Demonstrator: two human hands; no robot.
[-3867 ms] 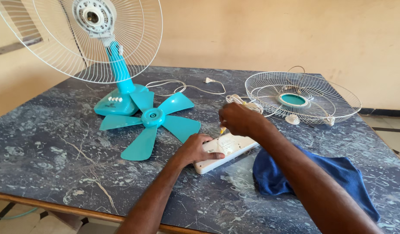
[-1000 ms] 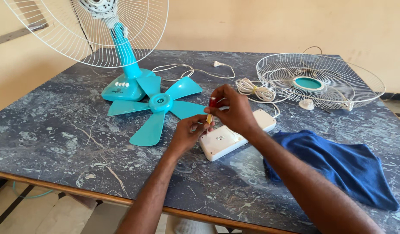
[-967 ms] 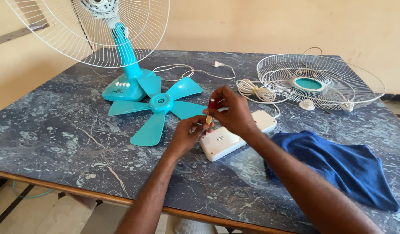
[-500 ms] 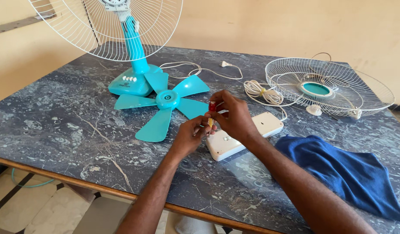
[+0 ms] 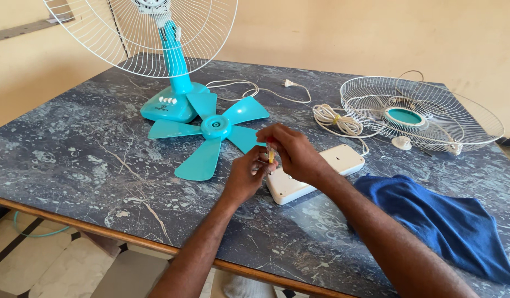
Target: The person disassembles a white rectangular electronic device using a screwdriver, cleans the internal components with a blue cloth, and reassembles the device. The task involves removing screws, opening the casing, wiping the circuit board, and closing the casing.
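Observation:
My right hand (image 5: pixel 292 152) is shut around a small screwdriver with a yellow handle (image 5: pixel 271 155), held upright just above the left end of a white extension box (image 5: pixel 315 174). My left hand (image 5: pixel 245 177) is right beside it, with its fingers pinched at the tool's lower end. The tool's tip is hidden between my hands. A teal five-blade fan propeller (image 5: pixel 213 130) lies flat on the table just left of my hands.
A teal fan base with its white rear guard (image 5: pixel 155 38) stands at the back left. The loose white front guard (image 5: pixel 418 113) lies at the right, a coiled white cord (image 5: pixel 335 118) beside it. A blue cloth (image 5: pixel 440 223) lies near the right edge of the dark marble table (image 5: pixel 72 165).
My hands have lifted from the extension box and come together around the screwdriver. The view has shifted slightly to the left and nearer.

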